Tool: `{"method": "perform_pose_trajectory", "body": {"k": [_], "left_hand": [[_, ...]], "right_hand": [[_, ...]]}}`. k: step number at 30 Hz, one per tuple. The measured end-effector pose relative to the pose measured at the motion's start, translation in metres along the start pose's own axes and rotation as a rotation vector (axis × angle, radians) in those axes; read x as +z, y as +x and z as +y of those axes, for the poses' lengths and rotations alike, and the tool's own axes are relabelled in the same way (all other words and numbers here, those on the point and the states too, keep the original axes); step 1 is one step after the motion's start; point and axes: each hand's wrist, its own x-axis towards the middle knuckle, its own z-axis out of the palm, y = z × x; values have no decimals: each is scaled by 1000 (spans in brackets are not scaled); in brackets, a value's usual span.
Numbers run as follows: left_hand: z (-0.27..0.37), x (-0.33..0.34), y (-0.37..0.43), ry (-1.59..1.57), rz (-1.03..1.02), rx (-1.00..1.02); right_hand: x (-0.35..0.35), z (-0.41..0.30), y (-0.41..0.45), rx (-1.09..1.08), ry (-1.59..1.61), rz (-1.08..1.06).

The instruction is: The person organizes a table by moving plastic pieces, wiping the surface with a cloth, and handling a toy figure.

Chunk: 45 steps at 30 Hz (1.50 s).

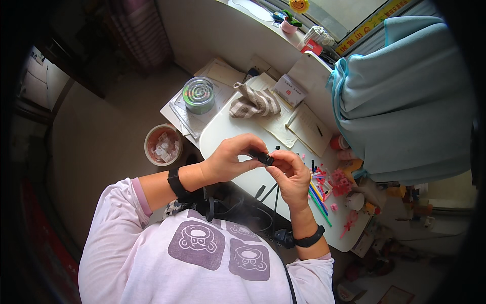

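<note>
Above the near edge of a white table (pixel 243 131), both hands meet at a small black plastic piece (pixel 261 156). My left hand (pixel 233 157) pinches one end of it between thumb and fingers. At its other end, the thumb and index finger of my right hand (pixel 290 174) close on it. Whether it is one part or two joined parts cannot be made out, as fingertips cover some of it. A black cable (pixel 276 207) hangs below the right hand. A small black connector-like piece (pixel 260 191) shows beneath the hands.
Colourful plastic sticks and bits (pixel 321 190) lie right of my right hand. Farther back are a striped cloth (pixel 254 102), an open notebook (pixel 311 127) with a pen, and a clear-lidded round container (pixel 199 95). A waste bin (pixel 163 145) stands left; a blue-grey curtain (pixel 402 106) hangs right.
</note>
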Motion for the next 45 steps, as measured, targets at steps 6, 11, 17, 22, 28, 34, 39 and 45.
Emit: {"method": "perform_pose_trajectory", "body": {"k": [6, 11, 17, 22, 28, 34, 39, 45], "left_hand": [[-4, 1, 0, -27, -1, -10], [-2, 2, 3, -17, -5, -19], [-6, 2, 2, -227, -6, -109], [-4, 2, 3, -356, -41, -240], [-3, 1, 1, -413, -59, -329], [-2, -1, -1, -392, -58, -376], [-4, -5, -4, -417, -74, -385], [-1, -6, -5, -364, -74, -279]], "right_hand": [[-1, -4, 3, -159, -247, -7], [-2, -2, 3, -229, -323, -5], [-3, 0, 2, -5, 1, 75], [-14, 9, 3, 256, 382, -30], [-13, 11, 5, 336, 475, -49], [-10, 7, 6, 358, 415, -47], [-7, 5, 6, 353, 397, -49], [-6, 2, 3, 324, 440, -59]]}}
